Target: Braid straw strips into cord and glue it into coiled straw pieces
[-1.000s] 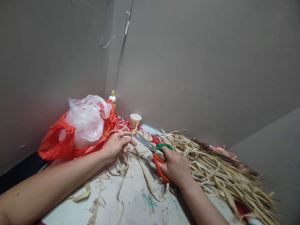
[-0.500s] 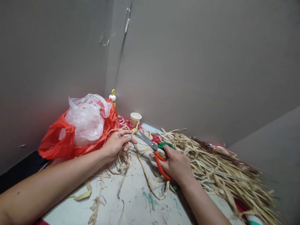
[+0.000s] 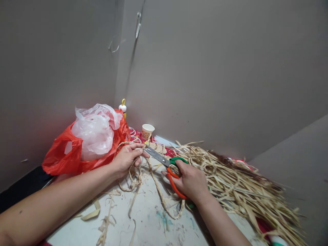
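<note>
My left hand (image 3: 130, 158) pinches a braided straw cord (image 3: 159, 191), whose short end sticks up past the fingertips while its long part loops down onto the white tabletop (image 3: 151, 225). My right hand (image 3: 191, 180) grips scissors (image 3: 162, 159) by their green and orange handles. The blades lie nearly together, their tips against the cord right beside my left fingertips. More cord hangs in loops under my left hand.
A red plastic bag (image 3: 61, 150) with a white bag (image 3: 96, 135) is at the left. Behind are a paper cup (image 3: 148, 131) and a yellow-looped bottle (image 3: 122, 108). Dry straw (image 3: 243, 188) is heaped at the right. Scraps litter the table, and grey walls rise behind.
The scissors and my right hand have shifted slightly left, and the blades have closed closer together at the cord. My left hand has hardly moved.
</note>
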A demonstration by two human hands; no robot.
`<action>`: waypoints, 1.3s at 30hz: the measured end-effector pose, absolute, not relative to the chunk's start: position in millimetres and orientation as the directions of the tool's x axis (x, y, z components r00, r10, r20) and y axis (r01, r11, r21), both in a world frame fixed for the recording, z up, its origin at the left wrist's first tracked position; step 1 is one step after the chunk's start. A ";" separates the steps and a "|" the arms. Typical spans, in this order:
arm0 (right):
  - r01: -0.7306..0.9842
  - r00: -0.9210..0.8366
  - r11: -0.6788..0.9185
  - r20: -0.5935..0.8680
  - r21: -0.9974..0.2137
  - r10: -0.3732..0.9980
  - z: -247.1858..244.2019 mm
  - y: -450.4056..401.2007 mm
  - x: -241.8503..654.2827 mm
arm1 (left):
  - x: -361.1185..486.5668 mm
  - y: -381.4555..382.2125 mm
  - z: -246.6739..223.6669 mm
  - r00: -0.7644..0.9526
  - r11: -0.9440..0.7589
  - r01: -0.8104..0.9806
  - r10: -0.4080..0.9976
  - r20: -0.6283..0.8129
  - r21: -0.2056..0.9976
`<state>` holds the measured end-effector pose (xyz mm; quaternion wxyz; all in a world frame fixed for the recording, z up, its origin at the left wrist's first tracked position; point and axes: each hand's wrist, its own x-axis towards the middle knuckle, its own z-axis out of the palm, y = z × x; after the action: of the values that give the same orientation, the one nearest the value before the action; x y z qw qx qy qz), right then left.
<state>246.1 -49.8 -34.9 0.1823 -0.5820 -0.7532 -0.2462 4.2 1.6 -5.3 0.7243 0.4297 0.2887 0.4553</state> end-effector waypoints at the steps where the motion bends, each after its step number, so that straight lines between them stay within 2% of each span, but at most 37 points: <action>1: 0.964 -0.265 0.209 0.567 0.162 0.780 -34.9 -49.9 245.2 | 4.3 1.9 -5.4 0.417 0.214 -0.411 0.909 -0.026 0.886; 12: 0.964 -0.267 0.214 0.585 0.160 0.765 -34.0 -49.6 244.1 | 4.2 3.3 -7.2 0.406 0.174 -0.412 0.914 0.009 0.895; 20: 0.975 -0.222 0.199 0.536 0.102 0.814 -39.9 -47.9 240.5 | 4.2 4.0 -6.7 0.369 0.145 -0.416 0.929 0.021 0.898; 26: 0.961 -0.259 0.266 0.596 0.077 0.760 -40.0 -48.3 242.5 | 4.7 5.5 -7.9 0.359 0.119 -0.408 0.932 0.039 0.905; 32: 0.962 -0.254 0.265 0.585 0.068 0.771 -36.3 -48.6 239.8 | 3.7 5.6 -8.1 0.325 0.099 -0.395 0.945 0.038 0.913; 39: 0.967 -0.158 0.247 0.601 -0.069 0.783 -40.1 -47.9 239.1 | 4.5 2.2 -6.5 0.289 0.038 -0.373 0.954 0.077 0.927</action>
<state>239.1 -47.9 -40.1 0.2709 -0.5898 -0.7417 -0.1691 4.5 2.2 -6.5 0.6506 0.4702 0.3091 0.5100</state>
